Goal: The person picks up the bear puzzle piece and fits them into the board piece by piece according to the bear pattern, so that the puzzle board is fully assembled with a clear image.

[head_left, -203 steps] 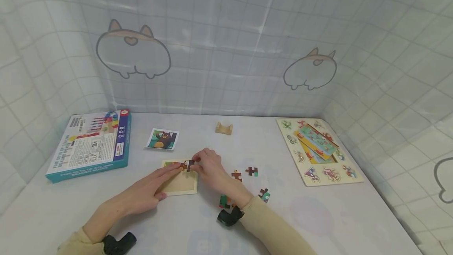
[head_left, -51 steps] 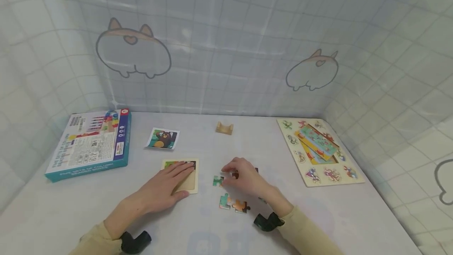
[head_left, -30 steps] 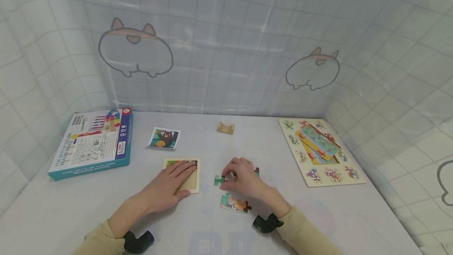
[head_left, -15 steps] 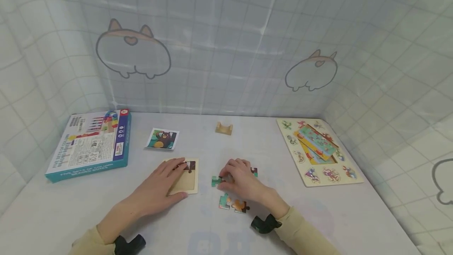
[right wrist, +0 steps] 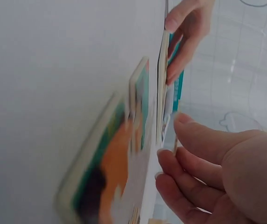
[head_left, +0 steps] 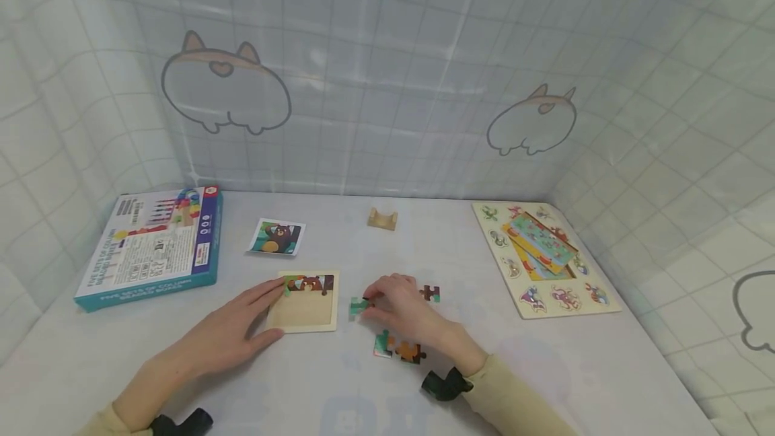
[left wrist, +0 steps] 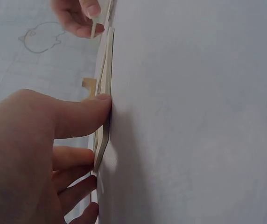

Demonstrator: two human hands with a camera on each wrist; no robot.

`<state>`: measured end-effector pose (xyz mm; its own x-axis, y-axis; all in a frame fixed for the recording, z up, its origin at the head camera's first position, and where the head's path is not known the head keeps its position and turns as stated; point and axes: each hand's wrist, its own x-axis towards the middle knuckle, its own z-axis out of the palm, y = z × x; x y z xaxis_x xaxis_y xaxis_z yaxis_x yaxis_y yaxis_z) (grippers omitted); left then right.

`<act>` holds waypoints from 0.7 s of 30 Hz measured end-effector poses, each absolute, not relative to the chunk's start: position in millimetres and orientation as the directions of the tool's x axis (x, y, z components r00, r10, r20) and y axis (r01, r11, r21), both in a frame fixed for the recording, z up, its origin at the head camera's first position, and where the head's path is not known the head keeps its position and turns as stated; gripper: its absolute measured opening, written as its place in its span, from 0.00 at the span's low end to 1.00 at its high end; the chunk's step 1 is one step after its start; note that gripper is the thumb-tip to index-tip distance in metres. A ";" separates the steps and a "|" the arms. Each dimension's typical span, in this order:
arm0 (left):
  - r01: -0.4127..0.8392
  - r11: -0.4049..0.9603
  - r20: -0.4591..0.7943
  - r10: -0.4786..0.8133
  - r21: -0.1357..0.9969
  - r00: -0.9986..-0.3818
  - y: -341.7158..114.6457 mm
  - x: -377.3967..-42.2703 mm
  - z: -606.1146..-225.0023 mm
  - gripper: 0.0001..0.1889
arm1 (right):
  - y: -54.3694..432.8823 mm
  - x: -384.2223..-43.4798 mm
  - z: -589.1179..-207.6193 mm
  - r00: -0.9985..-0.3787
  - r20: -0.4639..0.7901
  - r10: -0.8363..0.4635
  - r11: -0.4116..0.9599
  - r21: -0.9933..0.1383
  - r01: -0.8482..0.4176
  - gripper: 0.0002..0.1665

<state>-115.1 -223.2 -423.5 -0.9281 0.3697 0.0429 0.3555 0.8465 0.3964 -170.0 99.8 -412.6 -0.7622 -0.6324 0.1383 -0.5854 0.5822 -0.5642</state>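
A square wooden puzzle tray (head_left: pixel 303 325) lies on the table, with jigsaw pieces (head_left: pixel 310 283) showing a bear's face along its far edge. At the tray's left side rests my left hand (head_left: pixel 214 335); its fingers are fairly straight along the rim and its thumb touches the near-left corner. My right hand (head_left: pixel 406 308) pinches a green puzzle piece (head_left: pixel 358 306) between thumb and fingertips, just right of the tray. In the right wrist view only the thin edge of this piece shows. Beside and below that hand lie an orange piece (head_left: pixel 408 352), a green piece (head_left: pixel 382 344) and a brown piece (head_left: pixel 431 293).
A printed bear card (head_left: pixel 277 237) lies behind the tray. The boxed toy (head_left: pixel 154 247) stands at the left. A small wooden stand (head_left: pixel 383 219) sits at the back. On the right, an animal board (head_left: pixel 514 288) carries several colourful cards (head_left: pixel 545 244).
My left hand has slid left off the tray's face to its side, uncovering the bear pieces. My right hand has drawn the green piece left from the loose pieces towards the tray.
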 end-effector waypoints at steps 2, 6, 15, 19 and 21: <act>0.354 0.845 0.040 0.370 0.400 -0.928 -224.1 -115.7 -423.6 0.40 | 92.9 -169.0 -412.6 -0.762 0.158 -0.628 0.583 -0.553 -0.595 0.13; 0.353 0.842 0.042 0.369 0.408 -0.929 -223.4 -116.3 -423.5 0.39 | 76.2 -166.5 -410.6 -0.766 0.190 -0.614 0.596 -0.524 -0.608 0.14; 0.348 0.839 0.041 0.365 0.419 -0.930 -223.6 -116.6 -421.8 0.40 | 33.3 -164.1 -408.5 -0.774 0.217 -0.594 0.622 -0.486 -0.614 0.14; 0.342 0.834 0.040 0.361 0.432 -0.932 -224.6 -117.0 -421.6 0.40 | 19.4 -166.2 -410.6 -0.777 0.207 -0.595 0.632 -0.476 -0.611 0.14; 0.340 0.833 0.037 0.361 0.437 -0.932 -225.0 -117.0 -421.7 0.41 | 13.7 -167.2 -411.9 -0.774 0.212 -0.597 0.630 -0.473 -0.616 0.14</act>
